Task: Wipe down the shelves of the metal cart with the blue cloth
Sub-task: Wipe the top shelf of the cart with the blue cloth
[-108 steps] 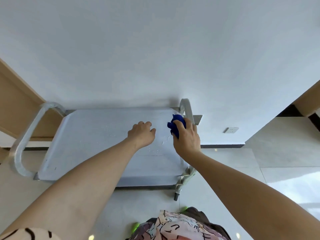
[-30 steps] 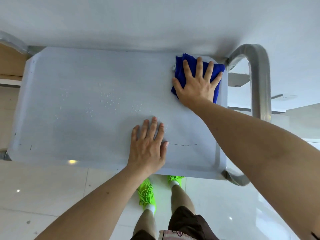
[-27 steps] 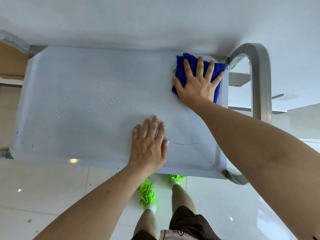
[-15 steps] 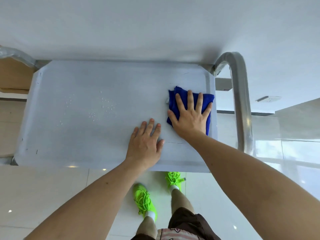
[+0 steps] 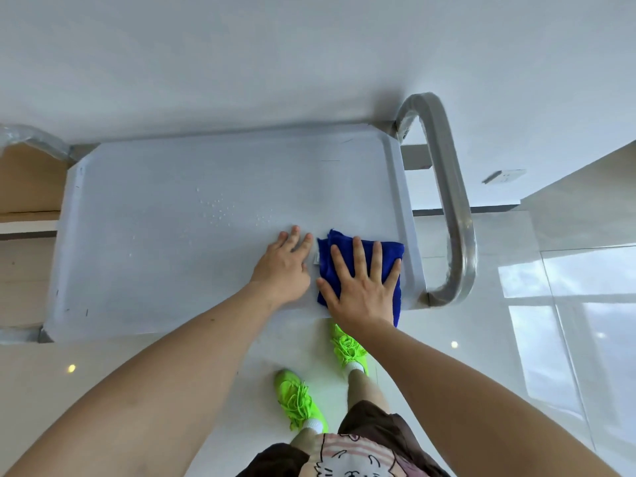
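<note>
Head view, low centre: right hand (image 5: pixel 361 290) flat, fingers spread, pressing the blue cloth (image 5: pixel 359 266) at the top shelf's (image 5: pixel 172 256) near right edge, left hand (image 5: pixel 284 266) flat and empty beside it. Cloth overhangs; it could slip off. Folded, deep blue; droplets (image 5: pixel 220 210) unwiped beyond.

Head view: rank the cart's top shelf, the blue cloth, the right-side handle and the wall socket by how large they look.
1. Top shelf, by far the largest.
2. Right-side handle.
3. Blue cloth, partly hidden under the right hand, so its place against the handle is unsure.
4. Wall socket, smallest, though also farthest from the camera.
</note>
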